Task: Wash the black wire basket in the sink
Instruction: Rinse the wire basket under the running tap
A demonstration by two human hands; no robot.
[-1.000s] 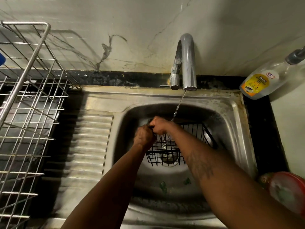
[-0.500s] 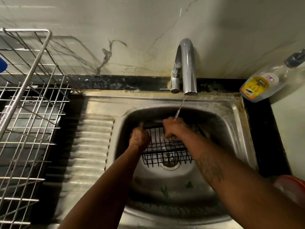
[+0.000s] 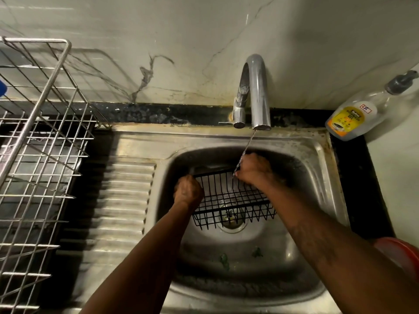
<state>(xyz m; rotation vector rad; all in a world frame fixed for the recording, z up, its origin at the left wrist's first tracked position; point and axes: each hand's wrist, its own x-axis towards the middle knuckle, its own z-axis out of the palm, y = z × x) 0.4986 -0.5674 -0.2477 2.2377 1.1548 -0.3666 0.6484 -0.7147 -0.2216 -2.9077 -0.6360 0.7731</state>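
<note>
Now — hands (image 3: 188,192) (image 3: 252,172) grip gridded black wire basket (image 3: 233,201).

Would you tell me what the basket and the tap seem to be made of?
The black wire basket looks like thin metal wire with a matte black coating. The tap looks like polished chromed metal: it mirrors the light.

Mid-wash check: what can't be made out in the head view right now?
Head view only:
- Right end of the black wire basket: covered by the right hand and forearm.
- Lower right, red object: cut off by frame edge.
- Far left, blue object: cut off by edge.
- Label on the soap bottle: too small to read.
</note>
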